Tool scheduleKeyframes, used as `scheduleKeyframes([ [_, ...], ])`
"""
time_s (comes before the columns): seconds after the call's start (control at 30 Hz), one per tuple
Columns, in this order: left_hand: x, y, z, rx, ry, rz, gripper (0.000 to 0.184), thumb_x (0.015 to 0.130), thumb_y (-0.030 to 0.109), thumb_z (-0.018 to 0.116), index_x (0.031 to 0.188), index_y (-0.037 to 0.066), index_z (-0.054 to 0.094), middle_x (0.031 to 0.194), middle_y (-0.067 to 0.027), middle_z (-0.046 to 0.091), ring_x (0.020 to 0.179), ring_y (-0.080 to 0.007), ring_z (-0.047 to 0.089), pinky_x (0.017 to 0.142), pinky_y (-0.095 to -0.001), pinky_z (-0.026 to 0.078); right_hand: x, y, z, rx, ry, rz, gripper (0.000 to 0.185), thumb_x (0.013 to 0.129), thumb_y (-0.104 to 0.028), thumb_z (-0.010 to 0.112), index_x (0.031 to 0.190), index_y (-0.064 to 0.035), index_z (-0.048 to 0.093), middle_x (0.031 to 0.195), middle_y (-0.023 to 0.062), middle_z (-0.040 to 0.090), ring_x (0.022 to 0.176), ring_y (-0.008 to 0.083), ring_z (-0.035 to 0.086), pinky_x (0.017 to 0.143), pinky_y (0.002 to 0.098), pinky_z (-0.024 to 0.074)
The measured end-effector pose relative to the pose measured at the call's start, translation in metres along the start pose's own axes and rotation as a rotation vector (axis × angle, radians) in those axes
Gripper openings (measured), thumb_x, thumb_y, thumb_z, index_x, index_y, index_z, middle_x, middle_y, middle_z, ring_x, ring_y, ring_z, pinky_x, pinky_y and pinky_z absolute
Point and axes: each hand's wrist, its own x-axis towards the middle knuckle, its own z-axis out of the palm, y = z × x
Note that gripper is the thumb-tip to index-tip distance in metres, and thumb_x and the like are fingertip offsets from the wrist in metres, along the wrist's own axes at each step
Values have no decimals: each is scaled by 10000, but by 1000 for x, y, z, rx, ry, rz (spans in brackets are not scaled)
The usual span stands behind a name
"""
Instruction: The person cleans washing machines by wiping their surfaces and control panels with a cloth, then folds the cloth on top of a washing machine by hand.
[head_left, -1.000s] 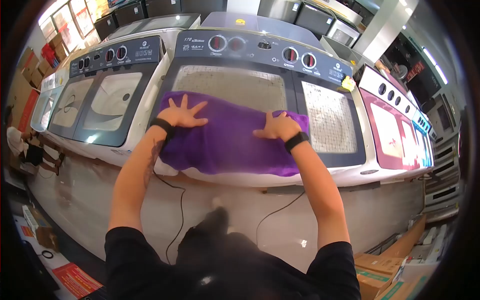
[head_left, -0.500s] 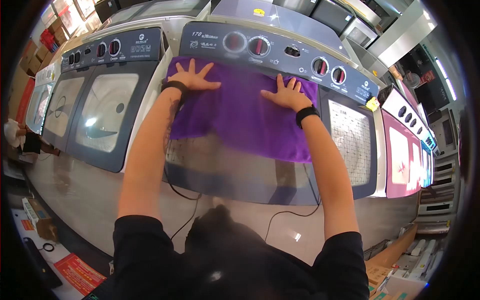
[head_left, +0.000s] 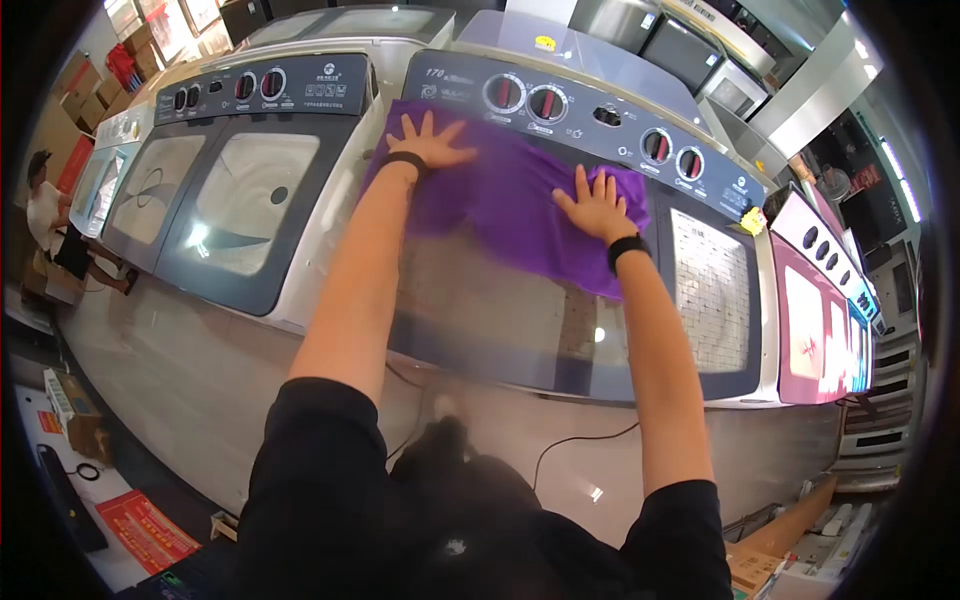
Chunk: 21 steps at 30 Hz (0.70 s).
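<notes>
A purple cloth (head_left: 510, 200) lies spread over the upper part of the large lid of a dark grey twin-tub washing machine (head_left: 480, 320), just below its knob panel (head_left: 590, 125). My left hand (head_left: 430, 145) presses flat on the cloth's upper left part with its fingers spread. Flat near the cloth's right end rests my right hand (head_left: 597, 208), fingers apart. The cloth is bunched up around and behind the right fingertips. Each wrist wears a black band.
Another grey washer (head_left: 240, 190) stands at the left, a pink one (head_left: 808, 310) at the right. A seated person (head_left: 50, 210) is at the far left. A black cable (head_left: 580, 438) lies on the floor. Cartons (head_left: 755, 565) are at the lower right.
The cloth and both my hands moved up the lid from its front edge toward the knob panel, baring the lid's lower part. Most recently the cloth's right end has bunched and slid down slightly.
</notes>
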Motion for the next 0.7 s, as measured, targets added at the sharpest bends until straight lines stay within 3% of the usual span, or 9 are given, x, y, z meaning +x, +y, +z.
scheduleKeyframes([
  [0.17, -59, 16, 15, -6, -32, 0, 881, 781, 813, 456, 1539, 433, 217, 1656, -89, 7, 1501, -410, -75, 1151, -663, 11, -85, 3, 15, -32, -40, -41, 907, 894, -727, 364, 1585, -190, 125, 1635, 207, 24, 1515, 365, -32, 1194, 535, 26],
  [0.2, -73, 16, 21, 35, -57, -1, 856, 826, 800, 415, 1552, 432, 149, 1656, -88, -25, 1498, -409, -94, 1151, -659, 15, -100, 3, 15, -32, -46, -47, 903, 896, -724, 364, 1585, -191, 125, 1635, 205, 23, 1515, 365, -33, 1194, 533, 26],
  [0.53, -200, 3, 55, 34, -91, -15, 870, 839, 788, 410, 1562, 408, 111, 1654, -99, -54, 1494, -410, -120, 1132, -682, 15, -214, 2, 45, -35, -55, -48, 858, 917, -690, 355, 1582, -188, 148, 1633, 210, 26, 1511, 385, -32, 1191, 551, 32],
  [0.7, -236, -4, 65, 7, -73, -18, 859, 844, 761, 424, 1563, 364, 173, 1657, -84, -16, 1501, -391, -106, 1154, -655, 5, -242, -2, 59, -38, 79, -120, 830, 920, -639, 410, 1567, -165, 195, 1604, 241, 155, 1493, 422, 91, 1174, 582, 118],
])
